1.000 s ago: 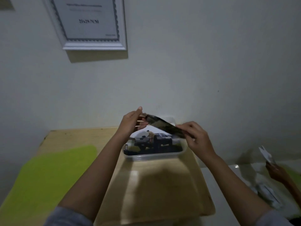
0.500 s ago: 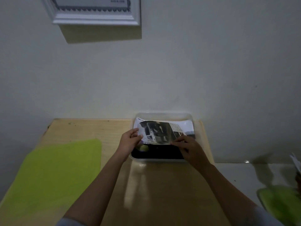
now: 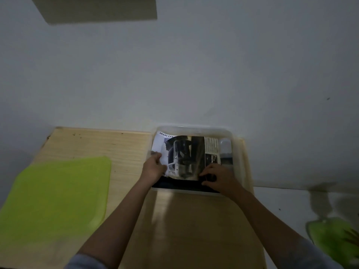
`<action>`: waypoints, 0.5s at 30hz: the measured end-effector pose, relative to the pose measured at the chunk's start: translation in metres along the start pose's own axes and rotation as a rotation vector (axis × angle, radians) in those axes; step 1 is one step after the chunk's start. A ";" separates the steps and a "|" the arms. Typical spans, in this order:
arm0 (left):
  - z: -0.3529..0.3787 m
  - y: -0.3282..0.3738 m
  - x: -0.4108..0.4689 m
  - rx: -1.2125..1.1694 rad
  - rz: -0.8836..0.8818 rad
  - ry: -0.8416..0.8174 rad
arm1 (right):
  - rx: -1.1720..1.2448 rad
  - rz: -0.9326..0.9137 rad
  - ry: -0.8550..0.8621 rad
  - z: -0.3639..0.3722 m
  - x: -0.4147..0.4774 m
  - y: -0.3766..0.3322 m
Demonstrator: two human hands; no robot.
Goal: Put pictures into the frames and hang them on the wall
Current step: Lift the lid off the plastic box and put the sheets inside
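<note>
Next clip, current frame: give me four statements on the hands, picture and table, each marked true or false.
1. The left hand and right hand both hold the car picture. True.
2. The car picture is over a clear tray by the wall. True.
3. The green mat lies right of the clear tray. False: left of it, on the wooden table.
4. The car picture sits in a frame. False: it is a loose sheet.

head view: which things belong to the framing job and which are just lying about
Job: car picture; left hand and right hand holding it; clear tray under it.
Lying about: green mat on the wooden table; green thing at lower right.
</note>
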State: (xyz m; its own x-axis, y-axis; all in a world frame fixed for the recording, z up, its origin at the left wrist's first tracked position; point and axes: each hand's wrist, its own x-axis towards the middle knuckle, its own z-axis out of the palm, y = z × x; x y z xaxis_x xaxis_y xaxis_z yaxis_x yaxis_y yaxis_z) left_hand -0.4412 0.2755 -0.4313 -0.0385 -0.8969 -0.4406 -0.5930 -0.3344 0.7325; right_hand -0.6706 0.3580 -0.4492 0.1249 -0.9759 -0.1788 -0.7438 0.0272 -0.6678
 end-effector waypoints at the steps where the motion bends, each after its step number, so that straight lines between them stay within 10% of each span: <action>1: 0.004 0.002 0.000 0.082 0.007 -0.007 | -0.022 0.017 -0.024 0.001 0.000 0.001; 15: 0.042 -0.005 0.008 0.814 0.517 -0.129 | -0.223 0.113 -0.073 -0.008 0.031 0.006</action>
State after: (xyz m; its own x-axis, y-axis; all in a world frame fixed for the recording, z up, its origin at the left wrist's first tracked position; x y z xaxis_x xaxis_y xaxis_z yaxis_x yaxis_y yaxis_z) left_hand -0.4719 0.2822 -0.4601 -0.5097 -0.8219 -0.2541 -0.8509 0.4380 0.2900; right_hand -0.6763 0.3266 -0.4531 0.0735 -0.9511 -0.3000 -0.8811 0.0790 -0.4663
